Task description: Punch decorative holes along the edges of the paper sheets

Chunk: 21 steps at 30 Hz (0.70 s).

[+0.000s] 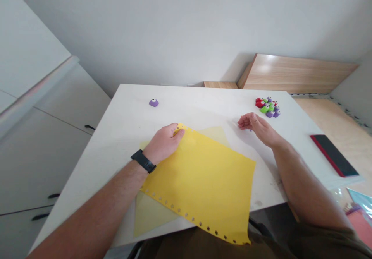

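Note:
My left hand [162, 144], with a dark watch on the wrist, pinches the top left corner of a yellow paper sheet [203, 177]. A row of small star-like holes runs along the sheet's near edge, and a few holes show by my thumb. It lies tilted over a paler yellow sheet [154, 216] on the table. To the right of the paper, my right hand [257, 127] is low over the tabletop, fingers curled together. Small purple and orange bits peek out around it; what the fingers hold, if anything, is hidden.
One small purple craft punch [154, 102] stands at the back left of the white table [197, 100]. Several red, green and purple punches [269, 107] cluster at the back right. A black and red flat case [334, 155] lies at the right edge. White cabinets [52, 135] stand left.

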Motion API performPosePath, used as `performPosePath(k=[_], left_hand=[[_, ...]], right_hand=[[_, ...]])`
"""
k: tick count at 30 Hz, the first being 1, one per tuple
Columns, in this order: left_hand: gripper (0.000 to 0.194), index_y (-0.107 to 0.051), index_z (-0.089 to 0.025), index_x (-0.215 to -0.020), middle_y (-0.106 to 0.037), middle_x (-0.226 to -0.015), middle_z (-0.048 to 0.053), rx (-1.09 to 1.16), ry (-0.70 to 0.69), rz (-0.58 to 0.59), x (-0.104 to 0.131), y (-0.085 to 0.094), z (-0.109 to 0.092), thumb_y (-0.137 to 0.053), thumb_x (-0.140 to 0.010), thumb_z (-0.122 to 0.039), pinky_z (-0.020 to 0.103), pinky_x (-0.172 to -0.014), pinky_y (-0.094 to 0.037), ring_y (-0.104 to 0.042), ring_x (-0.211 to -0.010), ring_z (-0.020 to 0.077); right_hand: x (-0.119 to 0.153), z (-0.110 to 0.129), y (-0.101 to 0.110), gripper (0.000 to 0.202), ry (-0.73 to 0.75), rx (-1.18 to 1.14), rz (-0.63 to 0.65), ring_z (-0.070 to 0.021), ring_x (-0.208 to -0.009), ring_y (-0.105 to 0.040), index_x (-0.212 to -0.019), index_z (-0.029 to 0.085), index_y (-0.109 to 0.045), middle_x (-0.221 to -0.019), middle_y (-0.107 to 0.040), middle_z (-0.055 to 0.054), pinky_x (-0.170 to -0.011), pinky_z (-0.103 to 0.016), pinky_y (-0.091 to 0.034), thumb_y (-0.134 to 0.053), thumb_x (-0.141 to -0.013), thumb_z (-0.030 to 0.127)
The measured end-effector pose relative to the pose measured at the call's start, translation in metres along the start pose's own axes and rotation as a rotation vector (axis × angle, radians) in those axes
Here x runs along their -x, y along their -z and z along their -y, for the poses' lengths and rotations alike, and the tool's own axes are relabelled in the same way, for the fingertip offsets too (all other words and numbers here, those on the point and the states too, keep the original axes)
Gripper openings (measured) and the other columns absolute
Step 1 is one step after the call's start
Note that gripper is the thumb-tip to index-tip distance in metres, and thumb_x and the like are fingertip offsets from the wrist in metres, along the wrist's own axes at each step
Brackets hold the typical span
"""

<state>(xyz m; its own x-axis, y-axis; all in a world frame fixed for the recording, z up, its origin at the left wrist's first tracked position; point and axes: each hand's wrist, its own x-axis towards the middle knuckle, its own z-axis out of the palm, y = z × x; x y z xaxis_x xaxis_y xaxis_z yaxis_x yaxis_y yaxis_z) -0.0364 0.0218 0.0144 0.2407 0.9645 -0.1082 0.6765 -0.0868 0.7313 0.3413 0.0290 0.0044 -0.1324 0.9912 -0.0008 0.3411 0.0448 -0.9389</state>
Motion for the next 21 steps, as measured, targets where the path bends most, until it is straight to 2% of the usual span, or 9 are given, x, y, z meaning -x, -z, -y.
performPosePath(k=[5,11,13,17,21], left_hand=[[0.025,-0.056,-0.021,-0.080,-0.060,-0.069,0.000,-0.013,-0.008,-0.005,0.000,-0.001,0.002,-0.046,-0.092,-0.040,0.028,-0.058,-0.035,-0.051,-0.064,0.0178],[0.027,-0.056,-0.021,-0.082,-0.062,-0.072,0.000,-0.026,-0.002,0.009,-0.002,-0.003,0.005,-0.044,-0.094,-0.042,0.028,-0.058,-0.035,-0.052,-0.066,0.0180],[0.028,-0.055,-0.021,-0.081,-0.062,-0.072,0.000,-0.030,-0.004,0.007,-0.003,-0.004,0.007,-0.044,-0.095,-0.043,0.028,-0.059,-0.035,-0.052,-0.067,0.0177],[0.029,-0.053,-0.021,-0.080,-0.061,-0.071,-0.001,-0.037,-0.006,0.002,-0.004,-0.005,0.009,-0.043,-0.096,-0.044,0.028,-0.058,-0.034,-0.052,-0.065,0.0174],[0.030,-0.053,-0.021,-0.080,-0.061,-0.071,-0.001,-0.042,-0.006,0.002,-0.004,-0.006,0.009,-0.044,-0.096,-0.045,0.029,-0.058,-0.034,-0.052,-0.065,0.0175]], right_hand=[[-0.001,0.001,0.008,0.056,0.019,0.037,-0.121,-0.0225,-0.088,-0.068,-0.096,0.023,-0.067,-0.096,-0.071,-0.009,-0.084,-0.040,-0.058,-0.038,-0.095,0.071],[0.000,0.002,0.008,0.061,-0.068,0.044,-0.081,-0.0205,-0.077,-0.068,-0.092,0.021,-0.067,-0.091,-0.072,-0.010,-0.073,-0.037,-0.058,-0.038,-0.093,0.074],[-0.001,0.000,0.009,0.060,-0.073,0.084,-0.115,-0.0204,-0.076,-0.068,-0.090,0.021,-0.066,-0.090,-0.072,-0.010,-0.072,-0.036,-0.058,-0.040,-0.092,0.075],[-0.003,-0.007,0.019,0.066,-0.084,0.129,-0.227,-0.0201,-0.065,-0.067,-0.087,0.022,-0.065,-0.077,-0.072,-0.008,-0.061,-0.035,-0.057,-0.037,-0.088,0.081],[-0.004,-0.013,0.025,0.071,-0.173,0.222,-0.232,-0.0204,-0.056,-0.065,-0.080,0.021,-0.065,-0.065,-0.069,-0.007,-0.054,-0.035,-0.056,-0.035,-0.084,0.086]])
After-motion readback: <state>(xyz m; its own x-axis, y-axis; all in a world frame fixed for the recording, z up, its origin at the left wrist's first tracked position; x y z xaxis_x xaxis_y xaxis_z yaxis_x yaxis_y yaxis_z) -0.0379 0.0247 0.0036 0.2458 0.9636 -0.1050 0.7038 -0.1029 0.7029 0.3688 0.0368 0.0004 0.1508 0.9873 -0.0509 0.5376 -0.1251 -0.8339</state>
